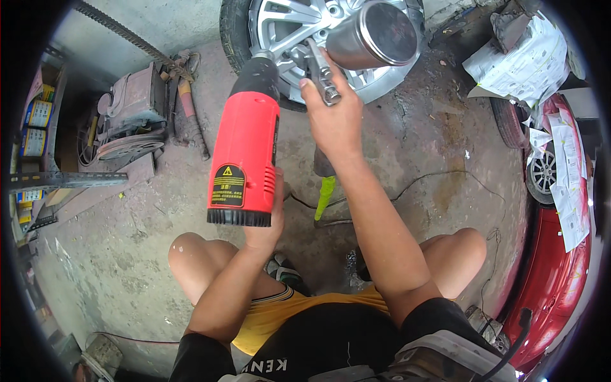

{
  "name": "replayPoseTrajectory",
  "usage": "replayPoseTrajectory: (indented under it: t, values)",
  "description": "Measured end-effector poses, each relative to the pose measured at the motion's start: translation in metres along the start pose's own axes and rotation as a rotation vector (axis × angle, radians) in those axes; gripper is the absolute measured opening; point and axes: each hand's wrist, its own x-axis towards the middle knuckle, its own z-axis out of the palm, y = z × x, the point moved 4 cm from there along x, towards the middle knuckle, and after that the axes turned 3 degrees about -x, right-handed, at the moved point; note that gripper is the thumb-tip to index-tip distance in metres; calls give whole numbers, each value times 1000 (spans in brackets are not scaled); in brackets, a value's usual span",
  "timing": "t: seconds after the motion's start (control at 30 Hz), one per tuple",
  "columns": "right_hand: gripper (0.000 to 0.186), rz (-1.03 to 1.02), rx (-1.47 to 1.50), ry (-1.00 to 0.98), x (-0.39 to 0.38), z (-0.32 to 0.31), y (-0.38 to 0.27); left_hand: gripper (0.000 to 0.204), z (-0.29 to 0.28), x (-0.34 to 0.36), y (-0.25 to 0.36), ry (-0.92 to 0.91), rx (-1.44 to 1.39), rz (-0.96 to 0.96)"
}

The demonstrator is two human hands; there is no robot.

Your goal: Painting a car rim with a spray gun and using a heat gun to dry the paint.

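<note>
My left hand (266,229) is closed around the handle of a red and black heat gun (245,140), whose body hides most of the fingers. The heat gun's nozzle points toward an alloy wheel (289,28) with a tyre. In my right hand (337,124) is a metal spray gun (316,73), fingers wrapped about its body. Its silver cup (388,35) hangs over the right part of the wheel. Silver spokes show behind both tools. I cannot tell whether the nozzle touches the rim.
A red car (544,280) partly covered with paper (569,184) stands on the right. A dusty machine (137,105) and a ribbed steel bar (127,33) are at the left. A dark cable (407,188) crosses the concrete floor. Shelves with boxes (38,114) line the left edge.
</note>
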Motion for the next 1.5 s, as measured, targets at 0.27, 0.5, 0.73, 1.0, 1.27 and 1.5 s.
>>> replayPoseTrajectory:
  t: [0.27,0.5,0.73,1.0,1.27,1.5]
  values:
    - [56,73,-239,97,17,-39,-13,18,-3,0,-2,21,-12,-8]
    - [49,104,-266,-283,81,-31,-27,22,2,-2,-15,29,46,-32]
    - [49,123,-234,-204,71,-43,-10,16,1,7,16,90,-24,120]
    - [55,182,-158,127,28,-76,27,17,6,15,20,79,-133,-43]
    - [47,259,-183,-78,36,-70,22,15,8,14,18,181,-249,-199]
    - [48,51,-377,-126,85,-55,10,14,8,12,15,88,-150,-113]
